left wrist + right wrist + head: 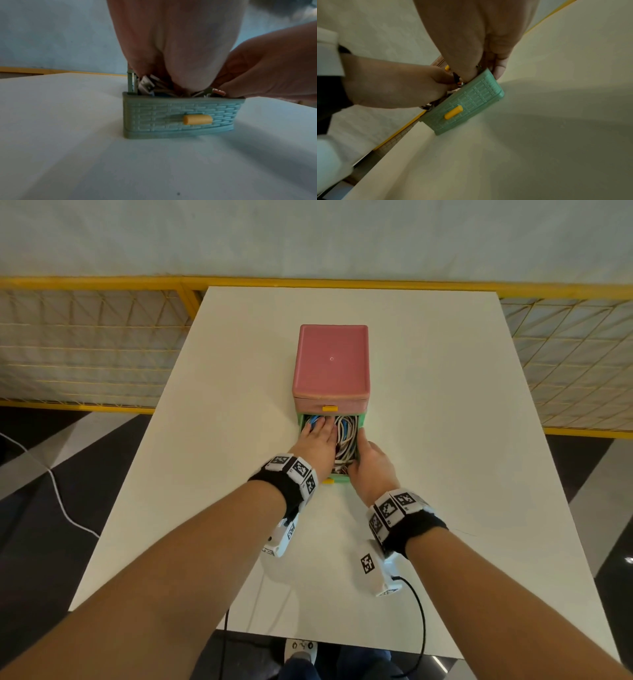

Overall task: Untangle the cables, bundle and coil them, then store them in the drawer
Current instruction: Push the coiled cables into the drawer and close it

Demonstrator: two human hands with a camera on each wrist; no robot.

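White tabletop [428, 405]: I'm pressing my flat, open left hand [317, 441] on coiled cables [346, 436]; right hand [371, 462] gripping woven-textured green drawer [180, 115].

Head camera is looking down from above, both wrist cameras are facing close along the table, all sharing the drawer [340, 479] front.

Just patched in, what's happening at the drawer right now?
The green drawer is pulled out from under the pink box and is stuffed with cables. The left hand presses flat on the cables; the right hand grips the drawer's right wall. The drawer is not yet closed.
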